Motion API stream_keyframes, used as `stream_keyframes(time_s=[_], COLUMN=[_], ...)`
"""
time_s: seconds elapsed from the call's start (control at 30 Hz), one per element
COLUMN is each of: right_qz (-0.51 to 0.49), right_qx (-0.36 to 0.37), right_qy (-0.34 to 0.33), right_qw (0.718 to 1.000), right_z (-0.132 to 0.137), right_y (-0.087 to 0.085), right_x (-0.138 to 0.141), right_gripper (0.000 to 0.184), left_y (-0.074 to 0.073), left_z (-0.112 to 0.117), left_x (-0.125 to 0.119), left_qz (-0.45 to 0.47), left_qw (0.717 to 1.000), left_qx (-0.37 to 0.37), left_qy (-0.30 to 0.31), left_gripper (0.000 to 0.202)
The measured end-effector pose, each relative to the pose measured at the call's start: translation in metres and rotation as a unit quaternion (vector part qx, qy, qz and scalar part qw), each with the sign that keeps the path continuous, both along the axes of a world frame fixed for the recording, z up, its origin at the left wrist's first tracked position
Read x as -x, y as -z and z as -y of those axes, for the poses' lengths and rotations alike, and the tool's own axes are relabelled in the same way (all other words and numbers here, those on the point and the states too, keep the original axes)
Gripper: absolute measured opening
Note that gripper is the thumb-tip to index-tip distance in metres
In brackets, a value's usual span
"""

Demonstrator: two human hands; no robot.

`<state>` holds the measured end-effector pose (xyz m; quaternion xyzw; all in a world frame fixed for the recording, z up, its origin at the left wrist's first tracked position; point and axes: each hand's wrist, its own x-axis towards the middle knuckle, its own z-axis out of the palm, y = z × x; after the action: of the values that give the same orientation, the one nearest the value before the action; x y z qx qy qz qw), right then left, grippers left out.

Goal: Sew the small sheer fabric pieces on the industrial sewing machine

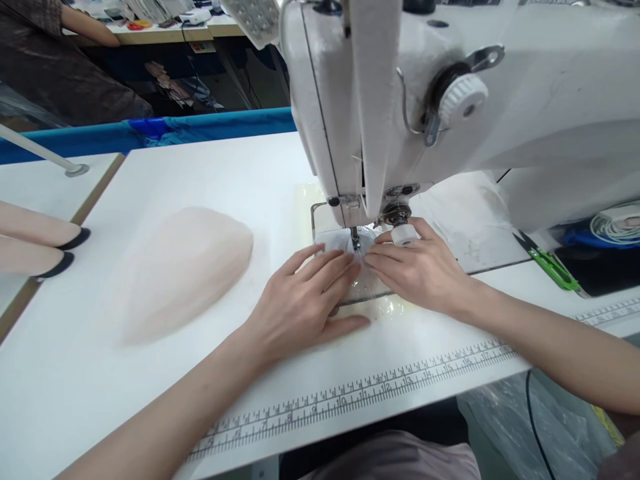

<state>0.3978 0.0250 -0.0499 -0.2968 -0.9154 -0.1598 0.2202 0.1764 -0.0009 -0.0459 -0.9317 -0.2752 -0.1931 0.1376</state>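
Note:
A thin, pale piece of fabric point(330, 239) lies under the presser foot point(355, 241) of a white sewing machine point(330, 113). My left hand point(310, 297) rests on it from the left, fingers stretched out flat and thumb apart. From the right, my right hand point(423, 270) has its fingertips together on the fabric just beside the needle, below a small white knob point(405, 235). Its thumb is hidden. Much of the fabric is covered by both hands. A sheer, light pink, rounded piece point(193, 270) lies on the table left of my left hand.
Green-handled scissors point(553, 267) lie right of the machine beside a dark tray point(595, 270). A printed ruler strip point(350, 400) runs along the table's front edge. Two beige rods with black ends point(45, 223) reach in from the left. Behind the blue cloth edge point(215, 123), another person point(60, 63) is partly visible.

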Motion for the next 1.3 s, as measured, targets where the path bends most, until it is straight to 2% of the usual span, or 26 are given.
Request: stream_keyframes(time_s=[0.07,0.17,0.27,0.3,0.33,0.4,0.43,0.5,0.63,0.93,1.07,1.3], right_qz=[-0.001,0.024,0.052,0.056,0.058,0.055,0.052,0.047,0.042,0.046,0.047,0.046], right_qx=[0.052,0.156,0.205,0.199,0.179,0.116,0.087,0.055,0.064,0.052,0.050,0.036], right_qy=[-0.023,-0.051,-0.057,-0.053,-0.048,-0.045,-0.049,-0.064,-0.085,-0.090,-0.087,-0.085], right_qw=[0.998,0.986,0.976,0.977,0.981,0.991,0.994,0.995,0.993,0.994,0.994,0.995], right_z=[0.001,0.002,0.003,0.004,0.004,0.005,0.005,0.006,0.006,0.008,0.008,0.007], right_y=[-0.009,-0.025,-0.034,-0.034,-0.032,-0.025,-0.021,-0.015,-0.014,-0.016,-0.015,-0.014], right_x=[-0.003,-0.009,-0.011,-0.010,-0.009,-0.007,-0.006,-0.004,-0.004,-0.004,-0.003,-0.002], right_gripper=[0.026,0.022,0.051,0.054,0.047,0.016,0.014,0.026,0.030,0.035,0.034,0.034], left_y=[-0.003,-0.002,0.001,0.002,0.002,0.003,0.003,0.004,0.007,0.003,0.003,0.006], left_z=[0.004,0.008,0.010,0.011,0.011,0.011,0.011,0.011,0.007,0.009,0.009,0.007], left_x=[0.000,0.000,-0.001,-0.001,-0.002,-0.003,-0.003,-0.004,-0.005,-0.001,-0.001,0.000], left_qz=[-0.009,-0.014,0.028,0.045,0.061,0.074,0.073,0.062,0.016,-0.055,-0.068,-0.039], left_qw=[0.999,0.999,1.000,0.998,0.997,0.995,0.995,0.996,0.997,0.997,0.997,0.998], left_qx=[0.008,-0.017,0.007,0.029,0.046,0.060,0.059,0.052,0.031,-0.020,-0.014,0.016], left_qy=[0.036,0.038,-0.005,-0.021,-0.031,-0.034,-0.033,-0.038,-0.067,-0.049,-0.041,-0.039], left_gripper=[0.050,0.018,0.016,0.016,0.014,0.012,0.013,0.021,0.037,0.033,0.035,0.036])
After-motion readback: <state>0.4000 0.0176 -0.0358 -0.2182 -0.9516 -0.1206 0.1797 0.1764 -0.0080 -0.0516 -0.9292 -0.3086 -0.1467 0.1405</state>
